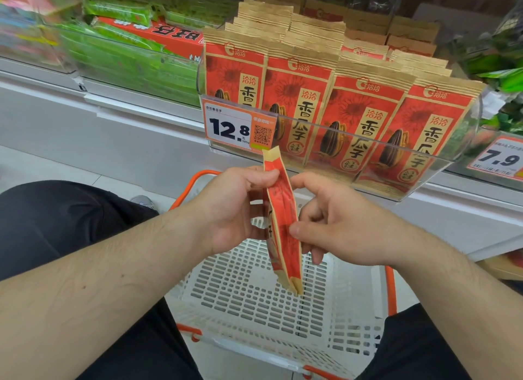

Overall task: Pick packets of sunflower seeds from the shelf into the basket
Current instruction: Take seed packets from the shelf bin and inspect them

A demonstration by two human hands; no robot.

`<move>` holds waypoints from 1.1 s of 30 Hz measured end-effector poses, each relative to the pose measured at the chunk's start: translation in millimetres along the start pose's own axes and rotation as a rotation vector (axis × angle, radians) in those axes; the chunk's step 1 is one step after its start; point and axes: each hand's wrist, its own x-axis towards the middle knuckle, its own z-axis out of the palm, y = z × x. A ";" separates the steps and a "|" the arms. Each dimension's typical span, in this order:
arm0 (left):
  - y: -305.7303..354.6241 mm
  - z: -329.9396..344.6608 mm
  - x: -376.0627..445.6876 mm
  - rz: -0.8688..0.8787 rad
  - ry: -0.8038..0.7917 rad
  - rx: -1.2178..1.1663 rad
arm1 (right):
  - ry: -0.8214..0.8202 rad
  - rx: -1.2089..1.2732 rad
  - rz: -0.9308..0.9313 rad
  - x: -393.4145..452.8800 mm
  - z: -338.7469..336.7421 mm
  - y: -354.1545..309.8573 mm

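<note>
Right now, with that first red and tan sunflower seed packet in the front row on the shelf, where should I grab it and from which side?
Judging by its pose, pinch the flat tan top seal of the leftmost front red and tan paper packet from above: it stands upright, its lower half behind the clear plastic shelf guard.

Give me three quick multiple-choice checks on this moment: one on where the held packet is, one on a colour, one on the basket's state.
1. Where is the held packet?
A. Above the basket
B. Lying on the shelf
C. On the floor beside the basket

2. What colour are the basket handles?
A. Blue
B. Orange
C. Black

3. What does the visible part of the basket hold?
A. A pile of packets
B. Green snack bags
C. Nothing

Answers:
1 A: the left hand and right hand both grip it edge-on over the white grid floor.
2 B: orange handles curve along the white rim.
3 C: only bare slotted floor shows.
</note>
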 end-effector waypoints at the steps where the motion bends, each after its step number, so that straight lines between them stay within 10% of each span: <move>1: -0.1 -0.4 0.4 0.000 0.008 0.002 | -0.008 -0.013 -0.001 0.3 0.9 0.6; 25: 1.6 -1.2 0.4 -0.032 0.054 -0.027 | -0.232 -0.041 -0.055 -1.2 -2.6 8.7; 33: 2.2 -1.9 -1.1 -0.053 -0.048 -0.097 | -0.062 -0.075 0.096 3.5 -3.1 12.4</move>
